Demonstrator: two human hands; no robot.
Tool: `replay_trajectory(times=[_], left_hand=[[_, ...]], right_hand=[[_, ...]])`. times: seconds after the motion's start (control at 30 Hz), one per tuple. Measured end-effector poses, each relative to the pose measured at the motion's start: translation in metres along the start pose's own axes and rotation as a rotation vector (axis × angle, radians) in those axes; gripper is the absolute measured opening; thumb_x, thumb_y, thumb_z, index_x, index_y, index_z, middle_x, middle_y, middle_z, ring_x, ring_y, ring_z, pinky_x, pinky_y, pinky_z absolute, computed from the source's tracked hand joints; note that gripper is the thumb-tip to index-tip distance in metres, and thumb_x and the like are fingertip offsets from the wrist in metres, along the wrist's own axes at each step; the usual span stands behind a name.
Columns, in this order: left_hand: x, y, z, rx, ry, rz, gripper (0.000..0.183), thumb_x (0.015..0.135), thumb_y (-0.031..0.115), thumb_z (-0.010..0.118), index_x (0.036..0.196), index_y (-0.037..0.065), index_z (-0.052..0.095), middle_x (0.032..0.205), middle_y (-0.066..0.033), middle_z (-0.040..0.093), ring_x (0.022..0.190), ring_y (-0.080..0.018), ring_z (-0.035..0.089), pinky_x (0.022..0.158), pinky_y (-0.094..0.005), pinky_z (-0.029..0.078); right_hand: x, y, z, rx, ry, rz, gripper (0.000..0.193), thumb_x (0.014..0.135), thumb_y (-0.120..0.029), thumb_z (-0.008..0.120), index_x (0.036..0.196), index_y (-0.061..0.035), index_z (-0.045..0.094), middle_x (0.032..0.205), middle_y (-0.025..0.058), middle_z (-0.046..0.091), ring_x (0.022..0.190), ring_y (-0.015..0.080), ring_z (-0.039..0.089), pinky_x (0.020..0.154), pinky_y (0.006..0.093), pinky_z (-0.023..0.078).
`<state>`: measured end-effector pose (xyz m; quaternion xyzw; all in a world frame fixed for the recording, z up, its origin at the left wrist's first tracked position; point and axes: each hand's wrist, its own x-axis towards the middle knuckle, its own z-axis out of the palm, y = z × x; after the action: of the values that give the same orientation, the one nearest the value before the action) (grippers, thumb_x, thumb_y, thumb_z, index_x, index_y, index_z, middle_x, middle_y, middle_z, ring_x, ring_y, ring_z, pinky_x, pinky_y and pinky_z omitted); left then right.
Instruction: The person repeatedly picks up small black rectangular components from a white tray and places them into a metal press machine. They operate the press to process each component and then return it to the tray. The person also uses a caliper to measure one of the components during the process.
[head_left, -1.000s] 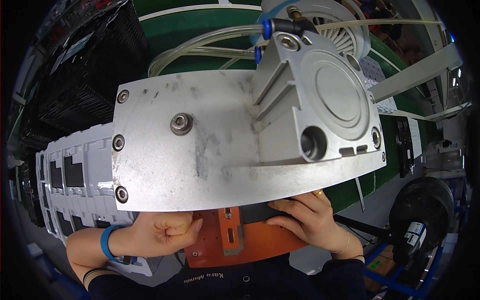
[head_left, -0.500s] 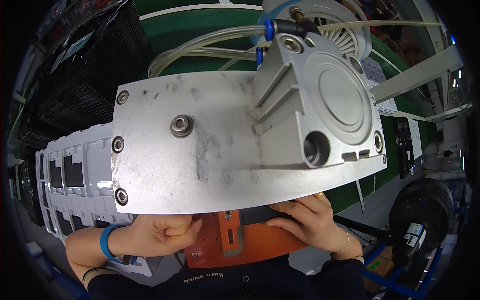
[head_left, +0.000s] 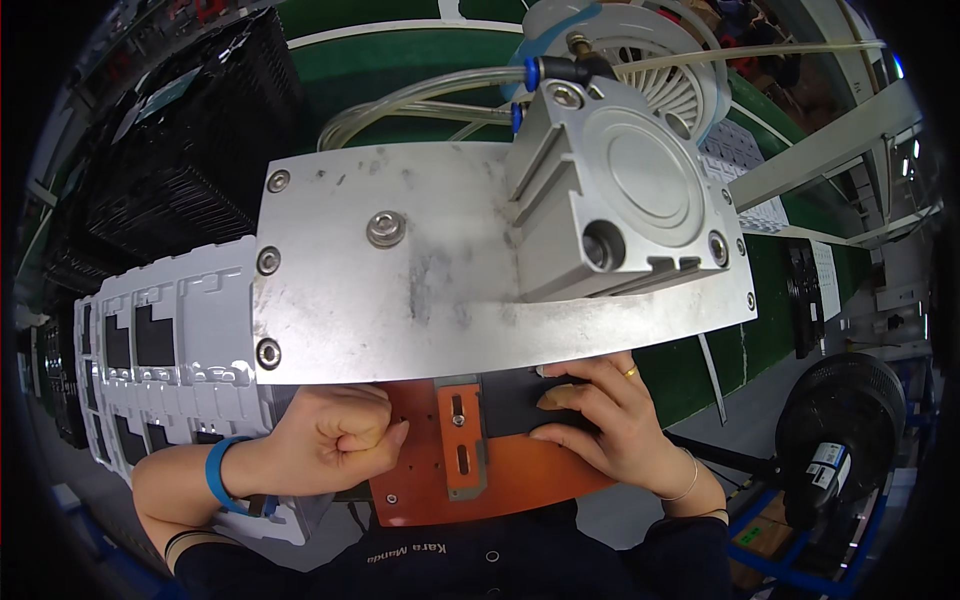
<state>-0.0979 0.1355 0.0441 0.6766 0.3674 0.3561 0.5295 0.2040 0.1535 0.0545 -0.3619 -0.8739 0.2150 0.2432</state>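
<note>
We now see more between the two hands than we do half a second ago: the near edge of the silver plate (head_left: pixel 340 300) stands farther beyond the fingers, and a second slot of the slotted orange bar (head_left: pixel 461 439) comes into view (we suspect that the head tips rather than that the plate travels, since the white tray (head_left: pixel 215 320) outside the left fingers shifts too). For the work in hand, this means we can judge the contact better, while the placing seems hardly altered. The dark flat piece (head_left: pixel 510 405) lies on the orange plate (head_left: pixel 410 505), just left of the right fingers and against the bar's right side. The right hand (head_left: pixel 625 435) keeps its thumb and forefinger slightly parted at the piece's right end; they appear to touch it, but we cannot tell whether they pinch it or merely steady it. The left hand (head_left: pixel 345 435) stays curled into a loose fist beside the orange plate's left edge, its thumb folded against the fingers; nothing shows in its grasp, though we cannot see inside. Above and beyond the right fingers, we see the silver cylinder block (head_left: pixel 650 175) on the silver plate, and the green surface (head_left: pixel 665 380) just past the right knuckles.
</note>
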Motion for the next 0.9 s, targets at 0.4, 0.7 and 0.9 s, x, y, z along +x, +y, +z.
replay_trajectory(times=[0.4, 0.7, 0.9], left_hand=[[-0.01, 0.024, 0.005, 0.162, 0.007, 0.039, 0.03, 0.09, 0.027, 0.076, 0.076, 0.002, 0.067, 0.058, -0.0048, 0.052, 0.05, -0.0179, 0.051, 0.049, -0.0319, 0.04], [-0.063, 0.052, 0.01, 0.447, -0.164, 0.002, 0.041, 0.095, 0.041, 0.067, 0.087, 0.001, 0.066, 0.067, -0.0178, 0.062, 0.059, -0.0388, 0.061, 0.053, -0.0428, 0.047], [-0.125, 0.077, -0.015, 0.233, 0.08, -0.154, 0.019, 0.097, 0.018, 0.068, 0.106, 0.001, 0.07, 0.071, -0.0049, 0.064, 0.059, -0.0139, 0.061, 0.056, -0.0289, 0.047]], right_hand=[[-0.017, -0.016, -0.012, 0.479, 0.106, 0.299, 0.026, 0.077, 0.0, 0.084, 0.094, 0.0014, 0.064, 0.097, 0.0096, 0.068, 0.086, 0.0159, 0.068, 0.073, 0.0284, 0.057], [0.027, -0.105, 0.007, 0.408, 0.046, -0.193, 0.024, 0.073, 0.002, 0.084, 0.091, -0.0003, 0.068, 0.092, 0.0105, 0.07, 0.074, 0.0215, 0.067, 0.063, 0.0299, 0.054], [0.042, -0.175, -0.004, 0.171, 0.406, -0.592, 0.025, 0.069, -0.01, 0.084, 0.086, -0.0075, 0.066, 0.087, 0.0055, 0.06, 0.066, 0.0218, 0.06, 0.061, 0.032, 0.05]])
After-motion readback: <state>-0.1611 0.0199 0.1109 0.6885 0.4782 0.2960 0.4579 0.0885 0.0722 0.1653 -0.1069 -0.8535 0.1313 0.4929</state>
